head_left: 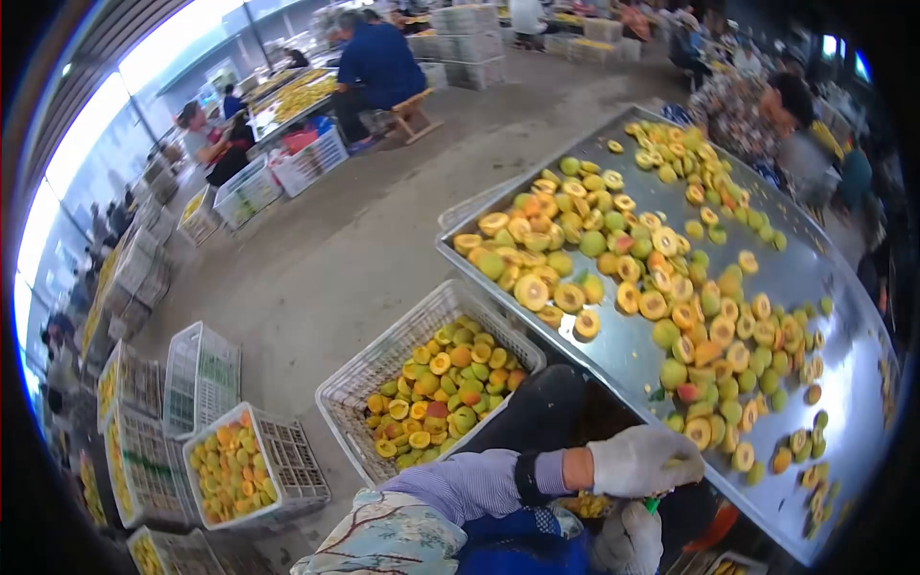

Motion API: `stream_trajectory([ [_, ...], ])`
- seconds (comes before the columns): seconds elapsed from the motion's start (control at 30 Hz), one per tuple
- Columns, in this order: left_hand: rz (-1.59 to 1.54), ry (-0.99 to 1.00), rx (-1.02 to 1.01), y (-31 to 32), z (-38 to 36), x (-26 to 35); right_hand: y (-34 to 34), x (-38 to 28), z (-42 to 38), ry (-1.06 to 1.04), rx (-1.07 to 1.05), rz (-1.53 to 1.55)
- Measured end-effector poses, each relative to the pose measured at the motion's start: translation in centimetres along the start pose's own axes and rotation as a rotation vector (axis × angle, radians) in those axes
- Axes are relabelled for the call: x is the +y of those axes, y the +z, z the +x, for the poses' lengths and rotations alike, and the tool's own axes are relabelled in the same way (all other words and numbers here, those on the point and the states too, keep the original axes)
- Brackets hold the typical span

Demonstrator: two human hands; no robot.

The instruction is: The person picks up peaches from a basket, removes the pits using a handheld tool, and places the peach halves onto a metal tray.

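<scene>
Both hands wear whitish gloves and are close together at the lower right, beside the near edge of the metal table [613,359]. The left hand [644,462] reaches across from a striped sleeve with a black band, its fingers curled; what they hold is hidden. Just below it, my right hand [628,539] is closed round something with a small green part [653,504], too small to make out. Halved and whole yellow-green fruit [653,305] lies over the table. A white crate [356,387] of fruit halves stands beside my leg.
More crates [280,455] of fruit stand on the floor at the lower left, one tall crate [202,380] among them. A person [380,69] in dark blue sits on a wooden stool at the back. Another person [733,110] sits beyond the table.
</scene>
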State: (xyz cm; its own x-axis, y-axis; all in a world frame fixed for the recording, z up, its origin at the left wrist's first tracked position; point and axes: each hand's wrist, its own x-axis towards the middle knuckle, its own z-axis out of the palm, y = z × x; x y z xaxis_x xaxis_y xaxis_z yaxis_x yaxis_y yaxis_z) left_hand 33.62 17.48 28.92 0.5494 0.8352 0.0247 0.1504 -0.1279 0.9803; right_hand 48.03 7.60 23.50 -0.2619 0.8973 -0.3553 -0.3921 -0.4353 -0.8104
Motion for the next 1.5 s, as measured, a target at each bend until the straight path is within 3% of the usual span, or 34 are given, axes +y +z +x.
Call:
stream_trajectory([
  [0.07,0.172,0.409,0.415,1.8,-0.3,0.2,0.4,-1.7,-0.5,0.069,-0.028,0.014],
  [0.13,0.176,0.41,0.427,1.3,-0.2,0.4,0.5,-2.3,-0.6,0.102,-0.046,0.03],
  [0.2,0.234,0.084,0.041,-0.1,0.3,0.5,0.5,-2.5,-0.6,0.118,-0.059,0.057],
  [0.23,0.113,0.051,-0.049,-0.8,0.6,0.3,0.4,-2.5,-0.6,0.125,-0.07,0.071],
  [0.37,0.287,0.058,0.044,-0.2,0.1,1.4,-0.9,-2.4,-0.5,0.149,-0.163,0.196],
  [0.47,0.167,0.133,0.13,0.4,0.0,1.3,-0.3,-2.3,-0.4,0.162,-0.295,0.3],
  [0.53,0.086,0.075,0.087,-0.7,-0.2,1.9,3.5,-2.8,-0.2,-0.037,0.252,0.143],
  [0.6,0.007,0.019,0.046,-0.7,-0.2,1.7,3.3,-4.4,-0.3,0.045,0.13,0.005],
  [0.63,0.086,0.101,0.152,-0.2,-0.2,1.3,3.2,-5.1,-0.5,0.129,0.014,-0.124],
  [0.7,0.167,0.183,0.257,0.3,-0.1,0.4,3.7,-5.8,-0.8,0.132,0.013,-0.123],
  [0.87,-0.102,-0.04,0.271,1.5,-2.0,0.8,3.5,-5.6,-1.0,0.145,0.02,-0.136],
  [0.9,-0.083,0.096,0.443,3.0,-2.1,-0.3,3.4,-5.4,-1.1,0.151,0.021,-0.132],
  [1.03,-0.016,0.222,0.468,2.4,-2.3,-0.2,3.5,-5.0,-1.1,0.141,0.023,-0.122],
  [1.1,0.193,0.267,0.363,1.8,-1.5,-0.5,3.5,-4.8,-1.2,0.13,0.024,-0.114],
  [1.23,0.31,0.334,0.414,2.1,-0.3,-0.6,3.4,-4.4,-1.0,0.101,0.032,-0.085],
  [1.3,0.123,0.007,0.129,1.4,0.7,-0.3,3.4,-4.2,-1.0,0.078,0.043,-0.069],
  [1.33,0.122,0.008,0.13,1.5,0.6,-0.2,3.3,-4.0,-1.0,0.059,0.056,-0.052],
  [1.43,0.202,0.071,0.187,1.8,0.6,0.0,2.7,-3.2,-0.9,-0.044,0.092,0.008],
  [1.5,0.409,0.299,0.315,2.6,0.6,0.0,2.2,-1.7,-0.4,-0.209,0.15,0.083],
])
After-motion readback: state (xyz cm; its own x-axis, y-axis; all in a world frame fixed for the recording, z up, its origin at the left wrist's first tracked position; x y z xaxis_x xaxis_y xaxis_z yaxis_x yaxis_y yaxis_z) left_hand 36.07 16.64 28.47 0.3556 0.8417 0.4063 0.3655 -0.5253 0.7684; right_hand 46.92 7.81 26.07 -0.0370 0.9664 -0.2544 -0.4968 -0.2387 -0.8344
